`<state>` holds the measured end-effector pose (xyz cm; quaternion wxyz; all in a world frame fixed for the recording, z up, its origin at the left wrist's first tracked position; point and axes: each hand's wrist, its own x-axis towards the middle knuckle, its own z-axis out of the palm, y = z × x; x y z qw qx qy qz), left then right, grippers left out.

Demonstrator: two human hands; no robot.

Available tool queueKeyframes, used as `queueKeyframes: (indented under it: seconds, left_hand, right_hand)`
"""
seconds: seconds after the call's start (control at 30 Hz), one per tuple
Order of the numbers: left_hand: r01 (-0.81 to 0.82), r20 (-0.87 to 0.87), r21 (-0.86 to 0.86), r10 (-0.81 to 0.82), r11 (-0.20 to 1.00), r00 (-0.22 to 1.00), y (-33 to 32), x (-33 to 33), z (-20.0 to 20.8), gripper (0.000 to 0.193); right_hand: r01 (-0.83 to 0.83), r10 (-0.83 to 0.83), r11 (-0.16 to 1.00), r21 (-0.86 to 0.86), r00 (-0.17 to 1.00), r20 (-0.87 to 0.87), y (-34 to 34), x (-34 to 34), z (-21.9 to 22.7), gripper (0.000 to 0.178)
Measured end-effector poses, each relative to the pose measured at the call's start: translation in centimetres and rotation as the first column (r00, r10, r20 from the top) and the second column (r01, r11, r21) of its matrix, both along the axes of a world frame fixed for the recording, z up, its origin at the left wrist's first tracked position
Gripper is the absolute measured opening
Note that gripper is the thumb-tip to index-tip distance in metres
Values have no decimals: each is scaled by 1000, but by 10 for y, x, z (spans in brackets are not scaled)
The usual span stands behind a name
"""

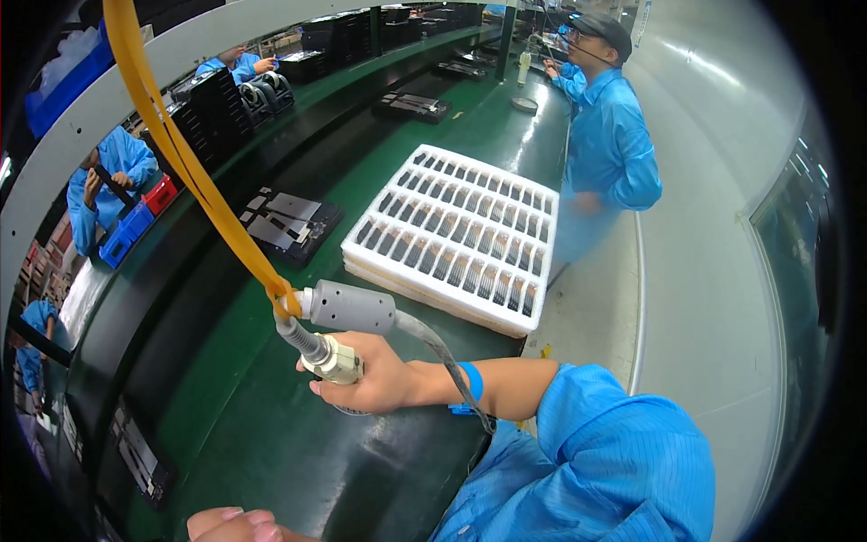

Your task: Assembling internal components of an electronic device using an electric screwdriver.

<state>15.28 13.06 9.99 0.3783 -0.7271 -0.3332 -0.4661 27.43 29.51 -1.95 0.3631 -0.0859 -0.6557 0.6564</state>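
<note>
Right grip (379, 375) wraps snugly round cream corded tool (340, 361); left grip (233, 527), near left: can't tell; white tray (433, 287) beyond.

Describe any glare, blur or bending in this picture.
Head view: the pale rail bows along the rim; head view: whitish glare streaks the green worktop; head view: the co-worker's blue jacket smears near its hem, while the right hand looks fairly sharp.

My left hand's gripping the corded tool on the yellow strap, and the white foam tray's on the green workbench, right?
Wrong hand: in the head view, your right hand grips the corded tool on the yellow strap. The white foam tray is on the green workbench.
</note>
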Motion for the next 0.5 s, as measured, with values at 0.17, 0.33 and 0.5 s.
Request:
queueKeyframes:
  seconds: [0.17,0.33,0.5]
  left_hand:
    - [8,2,16,-8,1000,1000,-3,-1,1,27]
    - [3,-18,0,-3,1000,1000,-4,0,3,28]
    - [13,-16,1,-13,1000,1000,0,3,1,28]
  right_hand:
    - [-4,5,993,116,1000,-10,1,-2,0,26]
    - [-32,26,993,115,998,54,1,1,4,28]
    - [61,-54,991,123,997,-59,1,-5,-10,25]
